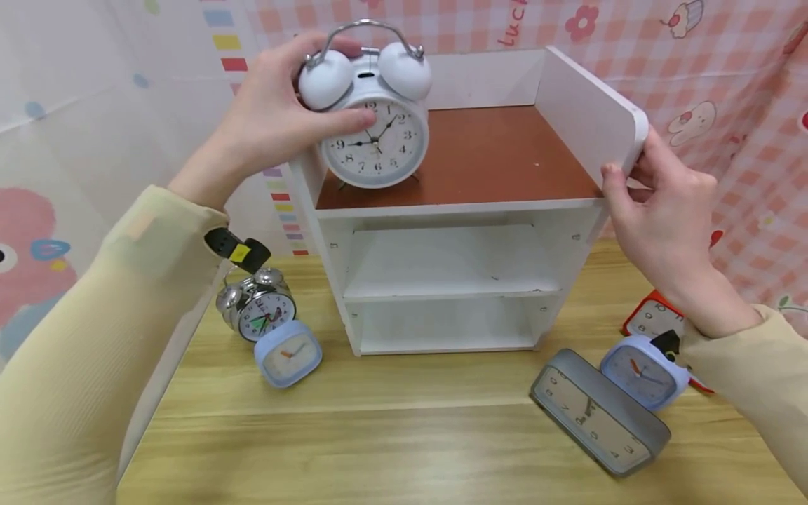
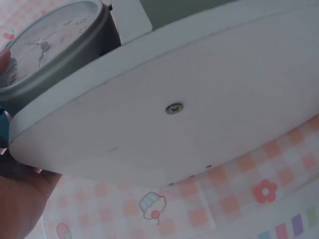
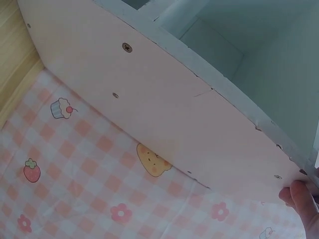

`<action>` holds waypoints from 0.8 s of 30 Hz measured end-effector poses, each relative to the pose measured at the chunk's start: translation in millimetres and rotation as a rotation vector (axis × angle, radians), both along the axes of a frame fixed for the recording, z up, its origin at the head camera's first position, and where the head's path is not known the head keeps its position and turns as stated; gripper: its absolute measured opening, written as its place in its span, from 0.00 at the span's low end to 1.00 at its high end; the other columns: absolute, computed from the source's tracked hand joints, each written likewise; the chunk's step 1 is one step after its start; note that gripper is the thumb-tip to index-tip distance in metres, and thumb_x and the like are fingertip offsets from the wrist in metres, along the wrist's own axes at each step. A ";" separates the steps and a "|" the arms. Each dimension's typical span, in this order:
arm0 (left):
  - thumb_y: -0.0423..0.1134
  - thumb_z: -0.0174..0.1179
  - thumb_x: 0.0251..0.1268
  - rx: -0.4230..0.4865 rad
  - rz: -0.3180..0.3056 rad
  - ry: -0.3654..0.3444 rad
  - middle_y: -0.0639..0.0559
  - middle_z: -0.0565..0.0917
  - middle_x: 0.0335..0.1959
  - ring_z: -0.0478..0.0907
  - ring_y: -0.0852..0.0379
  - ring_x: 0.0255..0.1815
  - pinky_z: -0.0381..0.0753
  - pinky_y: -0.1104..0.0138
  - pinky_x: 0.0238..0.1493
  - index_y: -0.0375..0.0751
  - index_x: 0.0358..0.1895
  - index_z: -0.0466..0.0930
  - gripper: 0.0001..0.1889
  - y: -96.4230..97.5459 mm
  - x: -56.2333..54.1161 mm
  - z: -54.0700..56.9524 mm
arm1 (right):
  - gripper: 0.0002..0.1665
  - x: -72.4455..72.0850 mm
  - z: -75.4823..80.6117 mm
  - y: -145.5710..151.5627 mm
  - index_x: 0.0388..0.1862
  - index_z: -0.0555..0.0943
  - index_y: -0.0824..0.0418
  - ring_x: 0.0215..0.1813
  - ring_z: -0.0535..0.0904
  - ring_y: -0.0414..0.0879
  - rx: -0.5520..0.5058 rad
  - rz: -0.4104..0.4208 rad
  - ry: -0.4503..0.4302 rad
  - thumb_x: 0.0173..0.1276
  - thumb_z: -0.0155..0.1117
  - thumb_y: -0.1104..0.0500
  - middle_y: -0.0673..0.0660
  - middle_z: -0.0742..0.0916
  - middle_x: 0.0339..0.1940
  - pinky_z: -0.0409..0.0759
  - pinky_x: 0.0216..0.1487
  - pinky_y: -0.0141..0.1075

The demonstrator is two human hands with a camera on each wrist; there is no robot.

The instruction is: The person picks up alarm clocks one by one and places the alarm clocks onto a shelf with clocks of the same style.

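A white twin-bell alarm clock (image 1: pixel 375 137) stands at the left end of the shelf unit's brown top (image 1: pixel 480 154). My left hand (image 1: pixel 271 112) grips it, thumb across the dial and fingers behind the left bell. In the left wrist view, the clock (image 2: pixel 50 47) appears beside the unit's white side panel (image 2: pixel 149 114). My right hand (image 1: pixel 669 203) pinches the front edge of the raised right side panel (image 1: pixel 593 116), thumb on the inner face. Fingertips of that hand (image 3: pixel 301 199) show at the panel edge in the right wrist view.
Two white shelves (image 1: pixel 451 263) lie below the top. On the wooden table (image 1: pixel 379 435), a silver twin-bell clock (image 1: pixel 259 308) and a small blue clock (image 1: pixel 288 353) stand left. A grey clock (image 1: pixel 600 414), another blue clock (image 1: pixel 644 372) and a red clock (image 1: pixel 653 315) sit right.
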State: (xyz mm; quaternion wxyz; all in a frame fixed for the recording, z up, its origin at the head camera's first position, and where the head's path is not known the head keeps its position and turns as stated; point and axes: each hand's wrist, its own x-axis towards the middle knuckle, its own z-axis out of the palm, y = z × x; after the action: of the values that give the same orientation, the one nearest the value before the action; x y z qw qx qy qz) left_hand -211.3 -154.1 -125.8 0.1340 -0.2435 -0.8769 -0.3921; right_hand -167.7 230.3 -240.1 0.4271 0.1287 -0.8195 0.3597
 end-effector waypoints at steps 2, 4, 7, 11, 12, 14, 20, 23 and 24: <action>0.45 0.75 0.63 -0.020 0.008 -0.002 0.49 0.79 0.69 0.76 0.57 0.62 0.79 0.66 0.67 0.52 0.73 0.73 0.35 -0.2 -1.4 0.7 | 0.24 0.3 0.1 0.1 0.67 0.82 0.63 0.48 0.74 0.04 0.001 0.001 0.003 0.74 0.63 0.65 0.68 0.90 0.57 0.74 0.47 0.06; 0.47 0.75 0.63 -0.047 0.026 0.002 0.50 0.77 0.69 0.75 0.57 0.62 0.79 0.65 0.68 0.53 0.73 0.73 0.35 -0.4 -2.0 1.3 | 0.24 0.8 0.0 0.2 0.68 0.82 0.63 0.49 0.74 0.04 0.005 -0.001 0.004 0.74 0.64 0.65 0.68 0.90 0.58 0.74 0.47 0.06; 0.48 0.74 0.64 -0.083 0.053 0.022 0.53 0.74 0.68 0.73 0.56 0.64 0.79 0.63 0.71 0.54 0.73 0.73 0.35 -1.0 -2.0 1.6 | 0.24 1.1 0.0 0.4 0.68 0.82 0.63 0.49 0.73 0.03 0.009 -0.001 0.005 0.74 0.64 0.64 0.68 0.90 0.59 0.74 0.47 0.06; 0.49 0.74 0.64 -0.095 0.070 0.029 0.52 0.71 0.69 0.73 0.56 0.65 0.79 0.61 0.74 0.54 0.75 0.72 0.36 -0.7 -2.4 2.0 | 0.24 1.4 -0.1 0.3 0.68 0.82 0.63 0.49 0.74 0.04 0.003 0.001 0.007 0.74 0.64 0.65 0.68 0.90 0.58 0.74 0.47 0.06; 0.48 0.74 0.64 -0.088 0.072 0.025 0.52 0.72 0.70 0.73 0.55 0.65 0.79 0.61 0.74 0.54 0.75 0.71 0.36 -0.5 -2.8 2.5 | 0.24 1.3 0.0 0.3 0.68 0.82 0.63 0.49 0.74 0.04 0.001 0.002 0.009 0.74 0.64 0.65 0.68 0.90 0.58 0.74 0.47 0.06; 0.47 0.74 0.64 -0.070 0.074 0.018 0.50 0.73 0.71 0.75 0.55 0.65 0.80 0.61 0.74 0.54 0.76 0.70 0.37 -0.1 -3.9 3.3 | 0.24 0.8 0.5 0.4 0.68 0.82 0.63 0.49 0.74 0.04 -0.001 0.004 0.010 0.74 0.64 0.65 0.68 0.90 0.58 0.74 0.47 0.06; 0.46 0.75 0.64 -0.020 0.075 0.003 0.50 0.78 0.67 0.77 0.56 0.60 0.84 0.66 0.67 0.53 0.75 0.70 0.37 -0.3 -9.9 -0.7 | 0.24 0.8 -3.1 0.8 0.68 0.81 0.63 0.49 0.73 0.03 0.004 -0.004 0.006 0.75 0.63 0.64 0.69 0.90 0.58 0.73 0.47 0.06; 0.46 0.75 0.64 -0.025 0.075 0.001 0.51 0.78 0.65 0.76 0.56 0.60 0.84 0.67 0.65 0.52 0.74 0.71 0.36 -0.7 -13.1 -5.9 | 0.24 1.6 -7.5 1.6 0.68 0.81 0.65 0.49 0.73 0.03 0.012 -0.008 0.005 0.75 0.63 0.64 0.70 0.90 0.57 0.72 0.47 0.05; 0.47 0.75 0.65 -0.030 0.074 0.002 0.51 0.78 0.65 0.76 0.56 0.59 0.84 0.68 0.64 0.52 0.74 0.71 0.35 -0.6 -13.9 -6.8 | 0.24 1.7 -8.4 1.9 0.68 0.81 0.65 0.49 0.73 0.03 0.017 -0.008 0.007 0.75 0.63 0.64 0.71 0.90 0.57 0.72 0.48 0.05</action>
State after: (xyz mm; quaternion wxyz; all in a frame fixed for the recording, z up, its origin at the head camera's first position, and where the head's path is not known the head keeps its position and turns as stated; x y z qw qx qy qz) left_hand -225.2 -154.7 -132.6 0.1455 -0.2131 -0.8911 -0.3733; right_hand -166.0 232.2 -248.5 0.4301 0.1304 -0.8216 0.3507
